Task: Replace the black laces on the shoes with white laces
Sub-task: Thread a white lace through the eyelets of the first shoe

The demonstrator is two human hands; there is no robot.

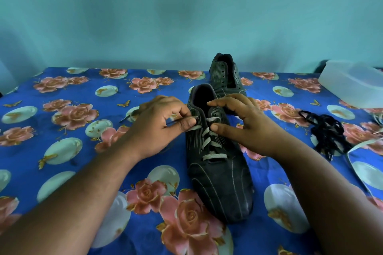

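A dark pinstriped shoe lies in the middle of the table, toe toward me, with a white lace crossed through its eyelets. My left hand pinches the lace's left end at the upper eyelets. My right hand holds the shoe's right collar, thumb pressed beside the top lace crossing. A second matching shoe without laces stands just behind. A heap of black laces lies to the right.
A blue floral cloth covers the table. A translucent plastic box sits at the back right. Another white lace curls near the right edge. A teal wall rises behind the table.
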